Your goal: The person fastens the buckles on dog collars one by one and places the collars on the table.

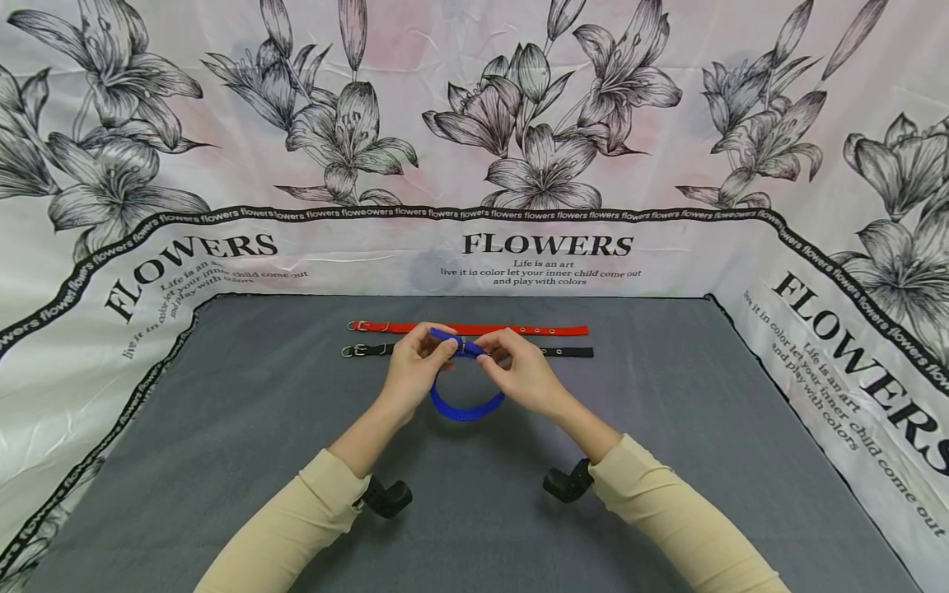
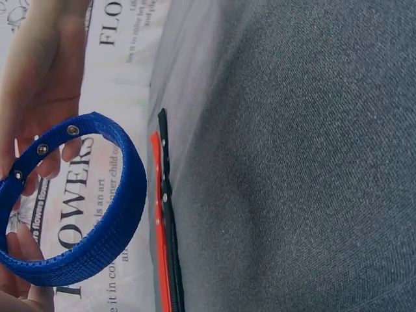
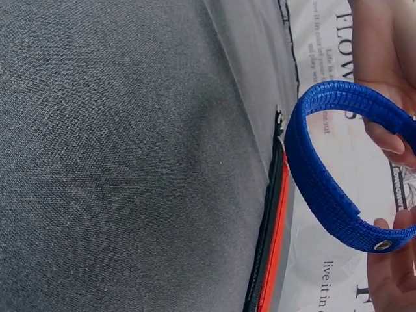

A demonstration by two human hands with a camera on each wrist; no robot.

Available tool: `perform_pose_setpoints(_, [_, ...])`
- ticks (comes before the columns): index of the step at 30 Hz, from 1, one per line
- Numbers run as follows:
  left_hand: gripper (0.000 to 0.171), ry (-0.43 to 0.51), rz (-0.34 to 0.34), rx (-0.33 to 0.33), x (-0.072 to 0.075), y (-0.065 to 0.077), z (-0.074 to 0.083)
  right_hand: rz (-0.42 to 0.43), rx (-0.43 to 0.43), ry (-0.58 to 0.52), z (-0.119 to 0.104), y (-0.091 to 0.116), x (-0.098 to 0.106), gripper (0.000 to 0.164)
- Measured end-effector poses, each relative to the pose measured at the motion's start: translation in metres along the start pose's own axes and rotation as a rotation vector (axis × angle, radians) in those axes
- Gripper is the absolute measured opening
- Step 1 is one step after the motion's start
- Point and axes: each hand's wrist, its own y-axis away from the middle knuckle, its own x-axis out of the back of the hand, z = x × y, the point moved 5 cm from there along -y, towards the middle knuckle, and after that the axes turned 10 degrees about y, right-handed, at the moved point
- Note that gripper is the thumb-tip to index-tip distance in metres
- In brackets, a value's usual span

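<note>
A blue collar (image 1: 465,413) with metal eyelets is bent into a loop, held up over the grey cloth. My left hand (image 1: 410,372) pinches it at the upper left, thumb on top, beside a small metal buckle (image 1: 463,344). At the upper right, my right hand (image 1: 530,377) pinches the strap between thumb and fingers. The lower part of the loop hangs down between the hands. Several eyelets (image 2: 43,149) run along the band in the left wrist view; a single eyelet (image 3: 383,245) shows near the fingers in the right wrist view.
Behind the hands, a red collar (image 1: 552,330) and a black collar (image 1: 577,352) lie straight and parallel, buckles to the left. Both hands partly cover the black one. A grey cloth (image 1: 474,527) covers the table, and a flower-printed curtain (image 1: 356,255) rises behind it.
</note>
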Motion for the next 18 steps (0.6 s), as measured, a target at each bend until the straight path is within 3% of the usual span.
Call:
perform_pose_setpoints(5, [0.020, 0.034, 0.020, 0.020, 0.002, -0.001, -0.001, -0.012, -0.022, -0.010, 0.002, 0.001, 0.000, 0.015])
perform_pose_setpoints(11, [0.021, 0.123, 0.083, 0.028, 0.012, -0.005, 0.003, -0.061, -0.120, -0.056, 0.011, 0.005, -0.003, 0.017])
perform_pose_setpoints(18, [0.030, 0.138, 0.084, 0.099, 0.014, -0.005, 0.000, -0.113, -0.177, -0.130, 0.014, 0.008, -0.005, 0.019])
